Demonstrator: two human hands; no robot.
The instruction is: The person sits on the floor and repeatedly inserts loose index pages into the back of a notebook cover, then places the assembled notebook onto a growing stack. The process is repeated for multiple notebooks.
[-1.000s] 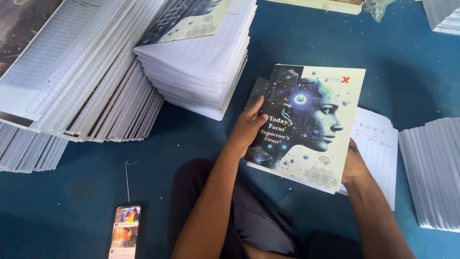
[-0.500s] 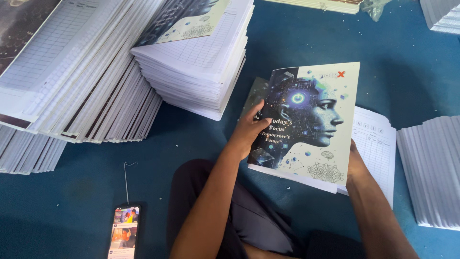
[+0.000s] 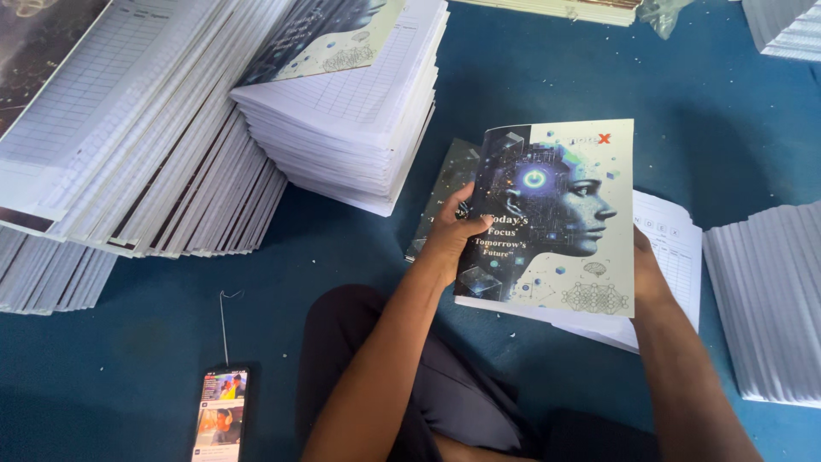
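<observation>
Since the earlier frame the notebook [image 3: 552, 218] had risen a little and turned more upright in the person's grip, its cover squarer to the camera. The left hand [image 3: 453, 235] clasped the notebook's left edge, thumb curled over the dark part of the cover and fingers tucked behind. The right hand [image 3: 646, 274] gripped the lower right edge from behind; only its heel and wrist showed, so how its fingers lay could not be told.

The cover was a tall rectangle, dark blue on the left and pale cream on the right, with a bluish robot-like face in profile, a glowing ring on the head, a small red mark in the top right corner and white lettering on the left.

Just under the notebook, to its right, lay a stack of ruled white sheets [image 3: 671, 248] on the blue floor [image 3: 547, 77]. Left of the notebook, partly behind it, lay a dark loose cover [image 3: 449, 184]. Up and left of the notebook stood a pile of notebooks [image 3: 359, 111] and a larger leaning pile [image 3: 128, 154]. Well below and left of the notebook lay a phone [image 3: 221, 415] with a lit screen. Right of the notebook lay another stack of white pages [image 3: 765, 299].
</observation>
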